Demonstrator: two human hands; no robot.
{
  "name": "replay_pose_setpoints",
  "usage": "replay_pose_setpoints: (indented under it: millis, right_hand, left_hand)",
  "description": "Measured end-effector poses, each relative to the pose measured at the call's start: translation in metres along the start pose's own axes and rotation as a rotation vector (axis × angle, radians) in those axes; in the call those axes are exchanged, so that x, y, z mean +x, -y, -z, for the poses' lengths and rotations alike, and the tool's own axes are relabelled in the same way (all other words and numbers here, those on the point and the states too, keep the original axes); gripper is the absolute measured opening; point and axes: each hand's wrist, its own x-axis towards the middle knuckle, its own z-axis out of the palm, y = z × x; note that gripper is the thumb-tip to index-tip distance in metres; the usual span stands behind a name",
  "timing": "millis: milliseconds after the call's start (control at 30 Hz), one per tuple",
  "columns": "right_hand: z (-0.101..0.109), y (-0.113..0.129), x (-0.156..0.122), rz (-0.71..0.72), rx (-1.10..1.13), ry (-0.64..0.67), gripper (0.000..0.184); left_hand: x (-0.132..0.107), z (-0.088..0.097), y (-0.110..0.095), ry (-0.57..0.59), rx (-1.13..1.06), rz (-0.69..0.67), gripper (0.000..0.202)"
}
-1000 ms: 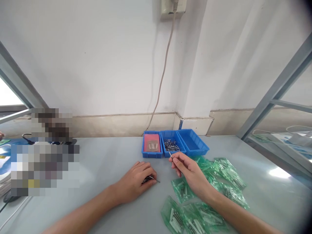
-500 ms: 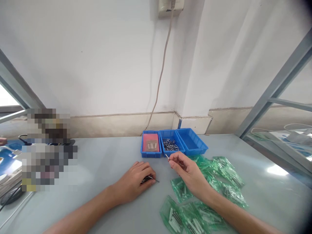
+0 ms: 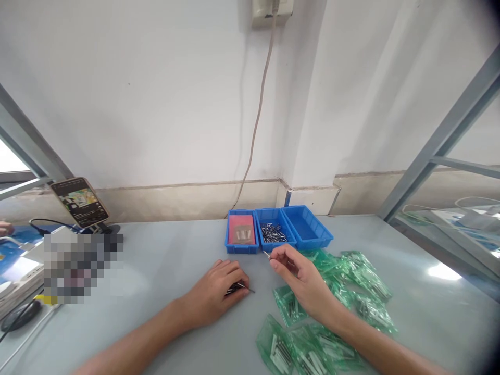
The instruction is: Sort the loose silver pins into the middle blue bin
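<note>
Pinched in the grip of the right hand (image 3: 300,276) is a slim pin (image 3: 267,255), which could be dropped if held too loosely. At its eight o'clock, more pins (image 3: 235,287) are cupped by the left hand (image 3: 213,289) and could be scattered across the desk (image 3: 156,250) if nudged.

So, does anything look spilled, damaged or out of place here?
Nothing looks visibly spilled or broken; the green bags just overlap loosely. Oddest is the pixelated patch at left, hiding whatever lies there.

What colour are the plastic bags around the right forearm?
The plastic bags are translucent green, best seen in the head view.
</note>
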Motion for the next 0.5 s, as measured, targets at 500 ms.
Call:
replay_pose_setpoints:
  millis: [500]
  right_hand:
    - [0.0017,0.0034,-0.0017,0.111,-0.17,-0.05,0.015]
  left_hand:
    - [0.0007,-0.0001,-0.0003,-0.009,0.021,-0.004,0.011]
